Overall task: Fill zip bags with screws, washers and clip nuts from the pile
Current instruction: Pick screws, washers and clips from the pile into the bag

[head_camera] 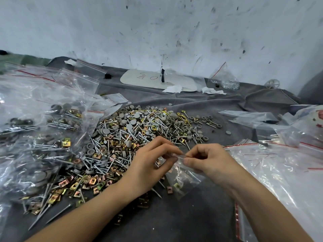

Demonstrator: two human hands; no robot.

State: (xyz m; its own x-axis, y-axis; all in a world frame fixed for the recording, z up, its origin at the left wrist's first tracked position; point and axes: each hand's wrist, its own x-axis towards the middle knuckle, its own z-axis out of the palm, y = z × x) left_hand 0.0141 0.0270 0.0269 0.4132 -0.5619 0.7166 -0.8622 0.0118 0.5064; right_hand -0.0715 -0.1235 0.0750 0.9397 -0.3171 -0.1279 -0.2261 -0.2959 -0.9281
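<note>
Fingers (pixel 167 148) of the left hand (pixel 150 165) and the right hand (pixel 209 159) are curled and pinch the top edge of one clear zip bag (pixel 185 179), thumb against forefinger on each side. Whether its mouth is already parted I cannot tell. The bag hangs just below the fingertips. I judge it is very light, soft and slippery, so the stiffer zip strip is the best place to hold.

The pile (pixel 129 137) of screws, washers and clip nuts lies just beyond the fingers and to their left, partly under the left hand. These pieces are small and hard, and the screw points could probably pierce the thin film. Filled bags (pixel 43 130) lie far left of the fingers, and empty bags (pixel 279 168) lie to their right.
</note>
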